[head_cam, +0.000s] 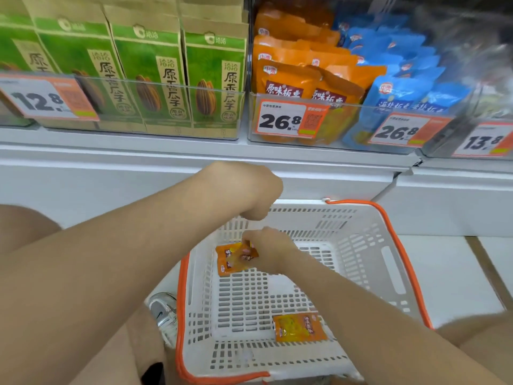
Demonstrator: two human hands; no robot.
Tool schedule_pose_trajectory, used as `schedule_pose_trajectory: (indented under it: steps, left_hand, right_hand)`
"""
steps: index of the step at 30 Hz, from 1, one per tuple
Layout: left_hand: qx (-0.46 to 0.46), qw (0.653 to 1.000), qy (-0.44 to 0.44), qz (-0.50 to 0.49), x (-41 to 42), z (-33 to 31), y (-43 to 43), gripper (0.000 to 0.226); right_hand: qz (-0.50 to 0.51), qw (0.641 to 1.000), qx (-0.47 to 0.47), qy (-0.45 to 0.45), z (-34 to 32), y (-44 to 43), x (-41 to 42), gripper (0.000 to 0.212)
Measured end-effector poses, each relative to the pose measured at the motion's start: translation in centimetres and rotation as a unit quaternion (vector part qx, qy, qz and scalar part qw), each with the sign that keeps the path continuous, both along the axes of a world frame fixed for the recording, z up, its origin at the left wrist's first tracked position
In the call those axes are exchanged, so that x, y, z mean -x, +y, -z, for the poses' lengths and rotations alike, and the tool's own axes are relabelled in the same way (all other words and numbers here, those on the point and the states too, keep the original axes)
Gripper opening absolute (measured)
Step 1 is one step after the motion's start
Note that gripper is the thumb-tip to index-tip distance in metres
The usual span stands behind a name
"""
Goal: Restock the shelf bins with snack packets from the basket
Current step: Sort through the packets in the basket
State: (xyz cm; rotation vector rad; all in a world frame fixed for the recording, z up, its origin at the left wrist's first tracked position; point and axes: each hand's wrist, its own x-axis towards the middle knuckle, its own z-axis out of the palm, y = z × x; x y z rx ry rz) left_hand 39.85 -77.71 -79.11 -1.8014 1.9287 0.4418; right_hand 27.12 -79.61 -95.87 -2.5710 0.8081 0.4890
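Observation:
A white slotted basket (358,262) with an orange rim stands on the floor below the shelf. My right hand (270,250) is inside it at the far left corner, its fingers pinched on small orange snack packets (231,259). My left hand (247,190) hovers above the basket's far rim with its fingers curled down; whether it holds anything is hidden. Another orange packet (299,327) lies flat on the basket floor near the front. On the shelf, a clear bin (280,107) holds larger orange packets.
A bin of blue packets (402,90) sits right of the orange ones, green seed bags (150,76) stand to the left. Price tags hang on the bin fronts. The white shelf ledge (138,162) juts out above the basket. My shoe (163,309) is beside the basket's left wall.

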Motion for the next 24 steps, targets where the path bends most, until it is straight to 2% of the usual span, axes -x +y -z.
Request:
schedule_pose_trajectory:
  steps: [3,6,10,13,15,20,24]
  left_hand:
    - [0.002,1.0,-0.004,-0.01,-0.4,-1.5,0.8,0.039]
    - [-0.01,1.0,-0.017,-0.019,-1.1,-3.1,1.9,0.048]
    - [-0.021,0.999,-0.02,-0.039,-1.5,-5.3,2.8,0.039]
    - [-0.026,0.994,0.066,-0.086,-1.8,-6.8,3.2,0.014]
    - [-0.016,0.982,0.149,-0.114,-1.9,-7.8,3.2,0.018]
    - [0.12,0.964,0.196,-0.132,-1.8,-9.9,2.5,0.023]
    - [0.287,0.916,0.225,-0.164,-2.0,-12.3,1.8,0.016]
  right_hand:
    - [0.006,0.998,-0.047,-0.044,-4.2,-1.2,0.0,0.014]
    - [-0.016,0.995,-0.045,-0.087,-8.5,-1.7,0.1,0.016]
    - [-0.032,0.991,-0.014,-0.127,-13.6,-2.3,0.1,0.022]
    - [-0.01,0.989,-0.034,-0.146,-17.1,-3.1,1.0,0.024]
    - [-0.012,0.988,-0.029,-0.149,-18.8,-3.6,1.7,0.023]
    - [0.019,0.978,-0.02,-0.207,-22.4,-4.9,2.6,0.019]
    - [0.053,0.949,-0.013,-0.31,-26.5,-5.9,2.5,0.025]
